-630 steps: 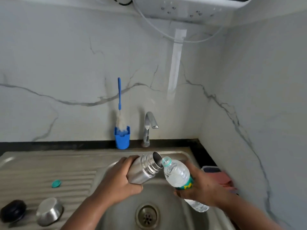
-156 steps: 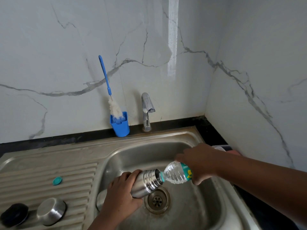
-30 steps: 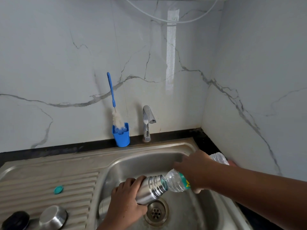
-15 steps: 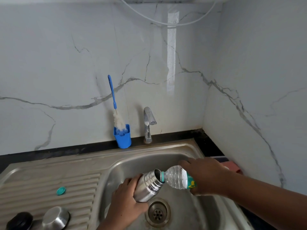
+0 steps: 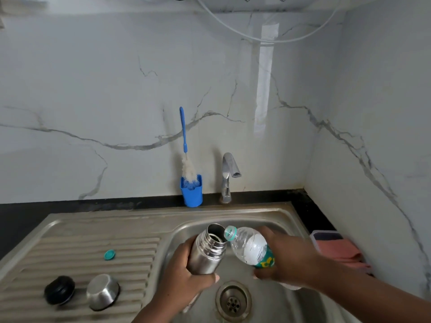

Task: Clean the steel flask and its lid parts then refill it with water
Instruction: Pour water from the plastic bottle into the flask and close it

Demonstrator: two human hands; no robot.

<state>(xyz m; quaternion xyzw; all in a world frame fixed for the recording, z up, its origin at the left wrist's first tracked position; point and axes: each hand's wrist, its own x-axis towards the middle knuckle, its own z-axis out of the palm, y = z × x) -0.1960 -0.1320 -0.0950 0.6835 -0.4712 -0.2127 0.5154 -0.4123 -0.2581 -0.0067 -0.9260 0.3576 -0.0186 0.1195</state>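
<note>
two hands meet over the sink basin. the left hand is curled round the lower body of the steel flask, fingers wrapped behind it and thumb across the front. the flask's long axis leans up and slightly toward the right hand, its open threaded mouth facing up and away from the person. the right hand grips the plastic water bottle round its green label, fingers closed about the body. the bottle lies tilted, its uncapped neck with the teal ring pointing up-left and just beside the flask's rim; whether they touch, i cannot tell.

below and between the hands sits the drain, with open basin floor around it. left of the left hand, on the ribbed drainboard, lie a small teal cap, a steel lid cup upside down and a black stopper, all well apart from the flask. beyond the hands the faucet stands at the back edge, a blue brush holder with a bottle brush just left of it. right of the right hand a pink cloth rests on the counter.
</note>
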